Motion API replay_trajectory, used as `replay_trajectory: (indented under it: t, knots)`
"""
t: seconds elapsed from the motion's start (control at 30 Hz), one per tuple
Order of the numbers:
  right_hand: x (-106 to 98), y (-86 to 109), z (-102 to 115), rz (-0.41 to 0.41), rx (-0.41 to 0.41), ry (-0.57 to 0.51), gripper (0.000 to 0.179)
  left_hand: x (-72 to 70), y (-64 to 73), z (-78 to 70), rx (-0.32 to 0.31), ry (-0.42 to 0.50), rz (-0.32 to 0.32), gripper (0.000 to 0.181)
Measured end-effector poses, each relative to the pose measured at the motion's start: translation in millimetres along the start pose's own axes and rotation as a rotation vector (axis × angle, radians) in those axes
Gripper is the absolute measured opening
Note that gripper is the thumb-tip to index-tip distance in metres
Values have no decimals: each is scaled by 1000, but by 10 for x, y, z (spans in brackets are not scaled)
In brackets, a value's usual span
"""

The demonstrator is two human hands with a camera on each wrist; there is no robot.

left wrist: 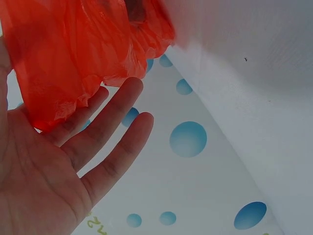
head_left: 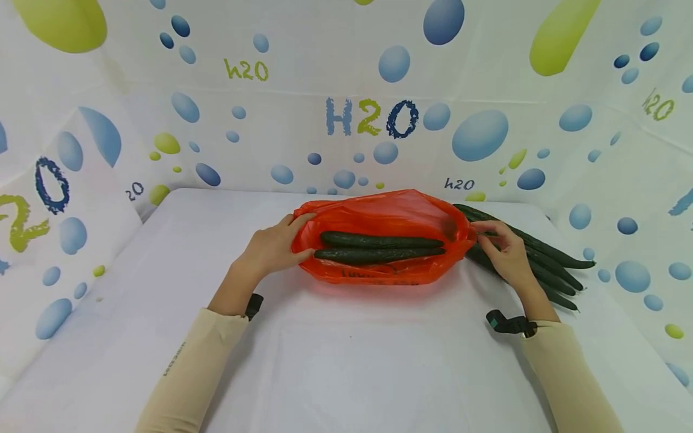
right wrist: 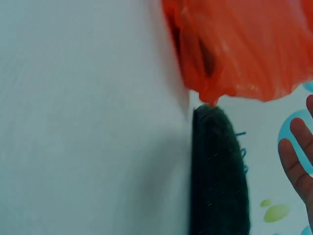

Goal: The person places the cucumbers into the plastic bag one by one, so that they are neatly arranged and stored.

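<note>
A red plastic bag (head_left: 379,210) lies on the table with its mouth spread toward me. Inside it, two long dark-green cucumbers (head_left: 381,240) rest side by side. At the bag's left end, my left hand (head_left: 273,246) touches the rim with thumb and forefinger spread apart; the left wrist view shows its other fingers (left wrist: 105,125) nearly straight beside the red plastic. My right hand (head_left: 503,246) pinches the rim at the right end between thumb and forefinger, its other fingers (right wrist: 296,169) loosely extended.
Several more cucumbers (head_left: 547,255) lie fanned out on the table to the right, partly behind the bag and under my right hand. White cloth covers the table (head_left: 346,361). A patterned curtain (head_left: 303,138) hangs behind and along both sides.
</note>
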State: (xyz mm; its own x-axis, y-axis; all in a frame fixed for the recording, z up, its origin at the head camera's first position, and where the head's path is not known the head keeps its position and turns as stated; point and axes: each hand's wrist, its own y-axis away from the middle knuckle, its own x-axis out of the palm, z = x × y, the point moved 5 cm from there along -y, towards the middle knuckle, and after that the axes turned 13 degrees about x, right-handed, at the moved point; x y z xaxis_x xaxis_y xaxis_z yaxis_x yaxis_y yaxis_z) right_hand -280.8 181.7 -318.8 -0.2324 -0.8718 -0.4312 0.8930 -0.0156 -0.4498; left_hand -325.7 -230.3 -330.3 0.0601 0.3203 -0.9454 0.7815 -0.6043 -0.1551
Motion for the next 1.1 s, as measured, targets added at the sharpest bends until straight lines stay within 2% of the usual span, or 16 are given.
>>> replay_trajectory:
  t: [0.13, 0.27, 0.37, 0.63, 0.83, 1.1]
  knots:
    - [-34, -4, -272, 1, 104, 106, 27, -5, -7, -11, 3, -11, 7, 75]
    - [-67, -30, -509, 64, 181, 229, 36, -7, -20, -16, 6, -14, 2, 74]
    - [-104, -30, -582, 132, 235, 310, 39, 8, -30, -19, 3, -13, 5, 75]
    - [-157, -38, -716, 248, 369, 480, 44, 18, -32, -28, 10, -22, 2, 75]
    - [-150, -48, -773, 277, 468, 510, 51, -2, 5, 14, 3, -26, 4, 75]
    - [-226, 4, -795, 222, 481, 483, 50, 49, -37, 3, 11, -17, 8, 75]
